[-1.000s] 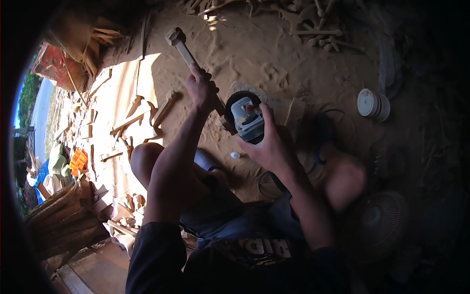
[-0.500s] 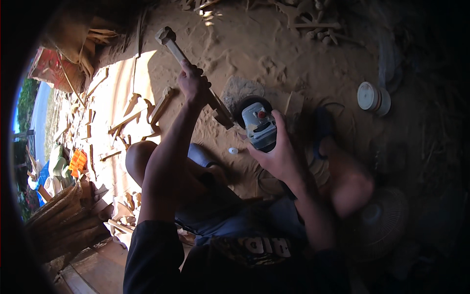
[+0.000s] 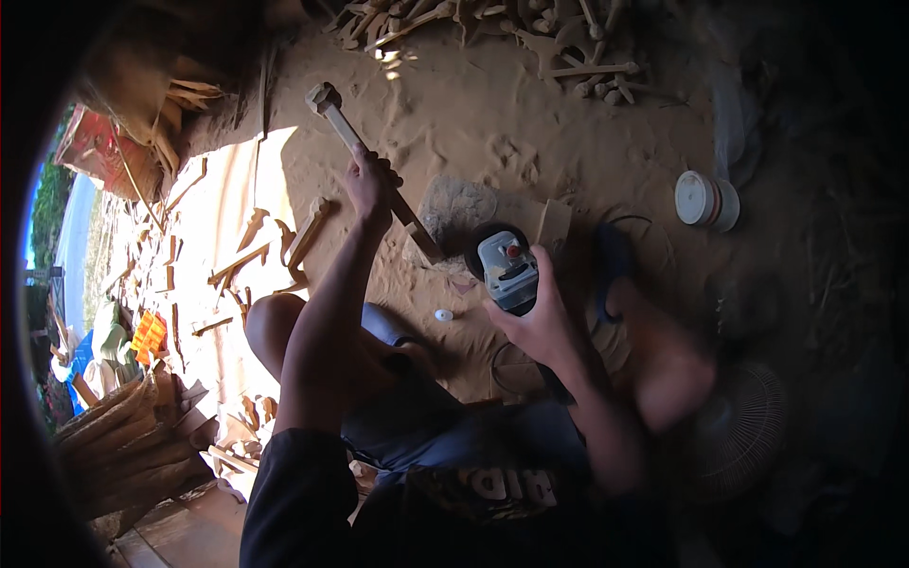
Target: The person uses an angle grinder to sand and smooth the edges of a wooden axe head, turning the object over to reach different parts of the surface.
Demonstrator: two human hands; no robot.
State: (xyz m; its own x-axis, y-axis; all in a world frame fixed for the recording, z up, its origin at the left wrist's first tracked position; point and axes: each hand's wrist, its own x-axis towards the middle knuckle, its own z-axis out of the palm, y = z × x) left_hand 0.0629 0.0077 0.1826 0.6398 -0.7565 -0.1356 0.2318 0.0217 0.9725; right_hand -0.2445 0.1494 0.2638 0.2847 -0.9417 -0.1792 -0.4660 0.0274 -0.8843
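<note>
My left hand [image 3: 367,185] is wrapped round a long wooden bar [image 3: 341,125] with a thick, knob-like upper end. The bar slants, its lower end pointing down toward the grinder. In my right hand [image 3: 544,327] is a grey angle grinder [image 3: 511,270] with a reddish button and a dark round disc [image 3: 481,239] at its far side. A small gap separates the disc from the bar's lower end. Whether the disc is spinning, I cannot tell. Behind them a rough grey block [image 3: 454,204] rests on the dusty ground, partly covered by the bar.
Several shaped wooden pieces [image 3: 308,232] lie in the sunlit patch at left, and more are heaped at the far side [image 3: 597,71]. A white tub [image 3: 696,197] stands at right. A fan [image 3: 743,431] is at lower right. A small white object [image 3: 443,315] lies before my legs.
The view has shifted slightly. The grinder has drawn back to the right, widening the gap between its disc and the wooden bar. Both hands keep their hold.
</note>
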